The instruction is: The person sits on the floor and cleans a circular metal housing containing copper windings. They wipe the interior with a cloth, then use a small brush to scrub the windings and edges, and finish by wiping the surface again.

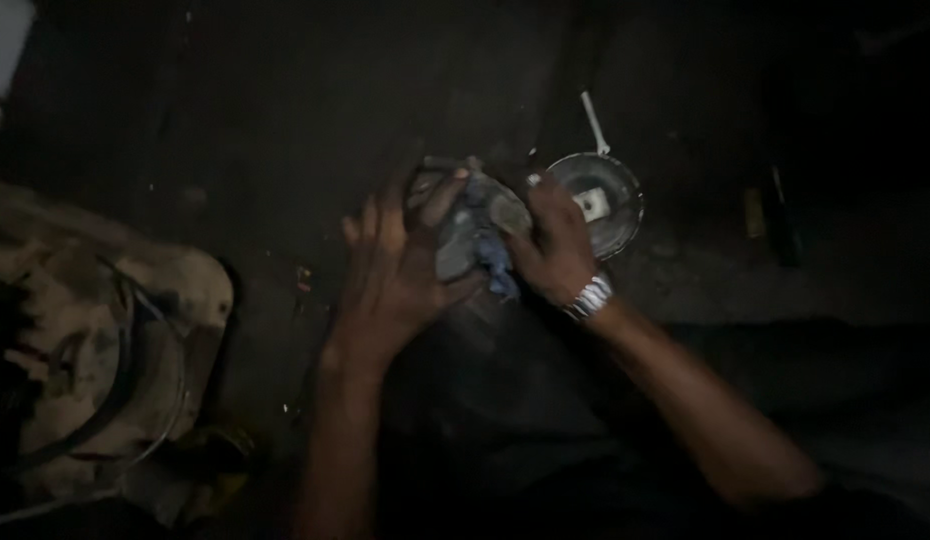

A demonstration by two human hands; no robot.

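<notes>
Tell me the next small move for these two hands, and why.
Probably keep the left hand steady and draw the blue rag across the grey metal part with the right hand: both hands already clasp the part, the rag bunched between them.

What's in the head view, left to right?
Worn tan machine housing with a wire loop → left hand → grey metal part wrapped with a blue rag, gripped by both hands → right hand with a metal wristwatch → round metal dish → dark tools on the floor.
</notes>
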